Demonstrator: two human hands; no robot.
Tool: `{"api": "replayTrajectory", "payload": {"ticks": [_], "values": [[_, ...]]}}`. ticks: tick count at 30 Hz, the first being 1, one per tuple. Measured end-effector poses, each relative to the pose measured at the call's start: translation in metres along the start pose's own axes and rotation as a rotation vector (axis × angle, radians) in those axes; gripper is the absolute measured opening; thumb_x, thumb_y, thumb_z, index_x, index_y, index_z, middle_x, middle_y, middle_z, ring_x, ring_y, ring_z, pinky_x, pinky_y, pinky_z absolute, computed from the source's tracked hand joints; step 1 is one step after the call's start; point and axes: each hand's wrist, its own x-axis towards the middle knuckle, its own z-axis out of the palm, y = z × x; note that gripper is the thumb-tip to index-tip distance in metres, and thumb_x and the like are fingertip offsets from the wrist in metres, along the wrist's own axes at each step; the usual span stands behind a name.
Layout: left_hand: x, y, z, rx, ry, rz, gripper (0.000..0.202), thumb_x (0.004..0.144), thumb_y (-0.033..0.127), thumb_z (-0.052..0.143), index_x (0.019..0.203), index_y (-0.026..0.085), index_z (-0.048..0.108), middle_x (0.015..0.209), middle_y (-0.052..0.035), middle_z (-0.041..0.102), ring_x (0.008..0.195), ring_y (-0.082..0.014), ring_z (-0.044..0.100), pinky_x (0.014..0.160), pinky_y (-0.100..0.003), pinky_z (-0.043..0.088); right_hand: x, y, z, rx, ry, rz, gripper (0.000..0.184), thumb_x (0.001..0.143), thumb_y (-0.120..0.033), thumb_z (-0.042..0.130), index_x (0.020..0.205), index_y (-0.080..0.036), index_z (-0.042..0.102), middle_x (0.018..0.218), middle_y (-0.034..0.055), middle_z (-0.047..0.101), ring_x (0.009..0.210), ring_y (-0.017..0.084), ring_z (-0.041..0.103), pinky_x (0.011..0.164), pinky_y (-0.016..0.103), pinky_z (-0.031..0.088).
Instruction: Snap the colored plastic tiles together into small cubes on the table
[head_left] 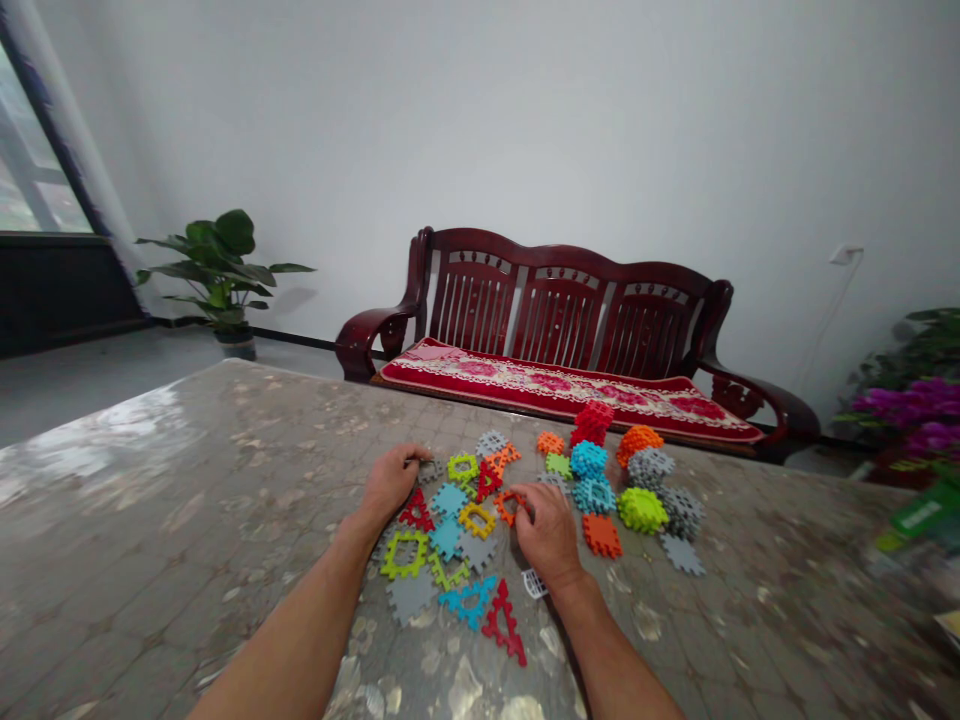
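Note:
Toothed plastic building pieces in several colours lie in a loose spread on the table (285, 470). My left hand (390, 482) is at the spread's far left, thumb and fingers closed at a grey toothed piece (430, 471). An orange frame-shaped piece (507, 508) is in the fingers of my right hand (547, 528), which partly cover it. Between the hands lie a yellow frame piece (477, 519), blue square pieces (447, 538) and a dark red triangle piece (489, 480). Closer to me are a lime frame piece (405, 555) and a red triangle piece (504, 625).
Right of my right hand stand stacks of pieces: red (591, 424), blue (594, 493), lime (643, 510) and grey (682, 513). A flat orange square (602, 536) lies beside them. Beyond the table is a wooden bench (566, 310); a potted plant (221, 265) stands left.

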Motion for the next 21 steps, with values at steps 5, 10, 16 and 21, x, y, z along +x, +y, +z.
{"api": "replayTrajectory", "payload": {"ticks": [5,10,16,21], "values": [[0.0004,-0.0002,0.0019,-0.069,-0.019,0.039,0.032,0.079,0.013,0.046,0.090,0.019,0.076,0.096,-0.0031,0.078,0.092,-0.0194,0.070,0.093,-0.033,0.051,-0.0004,0.0015,0.0011,0.019,0.007,-0.024,0.039,0.076,-0.005,0.050,0.101,-0.024,0.073,0.104,0.0031,0.073,0.103,0.021,0.059,0.095,0.034,0.043],[0.0011,-0.0022,0.0044,-0.109,-0.026,0.012,0.032,0.079,0.013,0.046,0.092,0.018,0.075,0.093,-0.0033,0.078,0.088,-0.0185,0.070,0.088,-0.031,0.053,-0.0001,0.0014,0.0015,0.041,0.015,-0.070,0.036,0.077,-0.006,0.050,0.100,-0.023,0.073,0.101,0.0037,0.073,0.100,0.022,0.059,0.094,0.036,0.043],[0.0006,0.0005,0.0034,-0.115,-0.030,0.012,0.028,0.078,0.016,0.052,0.093,0.020,0.075,0.094,-0.0019,0.078,0.088,-0.0188,0.070,0.088,-0.030,0.052,0.0000,0.0023,0.0026,0.041,0.029,-0.076,0.036,0.077,-0.006,0.050,0.099,-0.023,0.072,0.101,0.0039,0.073,0.100,0.023,0.059,0.094,0.037,0.043],[0.0005,0.0013,0.0011,-0.039,0.048,-0.044,0.033,0.082,0.014,0.047,0.098,0.020,0.075,0.101,-0.0019,0.077,0.094,-0.0184,0.069,0.092,-0.030,0.050,-0.0003,0.0030,0.0034,0.027,0.037,-0.089,0.036,0.078,-0.006,0.050,0.099,-0.023,0.072,0.101,0.0042,0.073,0.100,0.023,0.060,0.093,0.038,0.043]]}}
